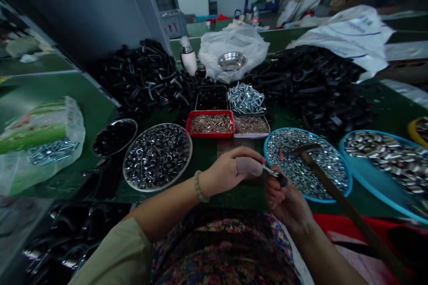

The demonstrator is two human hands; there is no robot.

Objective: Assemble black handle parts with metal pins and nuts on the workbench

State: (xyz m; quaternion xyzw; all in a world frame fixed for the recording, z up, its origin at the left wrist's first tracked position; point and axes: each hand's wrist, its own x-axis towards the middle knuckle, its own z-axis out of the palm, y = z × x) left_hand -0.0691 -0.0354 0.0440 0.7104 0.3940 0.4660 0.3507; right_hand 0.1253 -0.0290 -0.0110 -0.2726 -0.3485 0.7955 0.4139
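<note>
My left hand reaches in from the left, a pale covering on one finger. Its fingers are pinched on a thin silver bolt. The bolt's far end meets a small black part, whose exact kind I cannot make out. My right hand is closed around that black part, fingers curled under it. Just beyond both hands is a blue-rimmed tray of small shiny metal pieces, with a hammer lying across it.
A round tray of black rings stands left. Ahead are a red tray of small pins and a pile of silver bolts. Black parts heap up behind. Another blue tray sits right. A pale bottle stands at the back.
</note>
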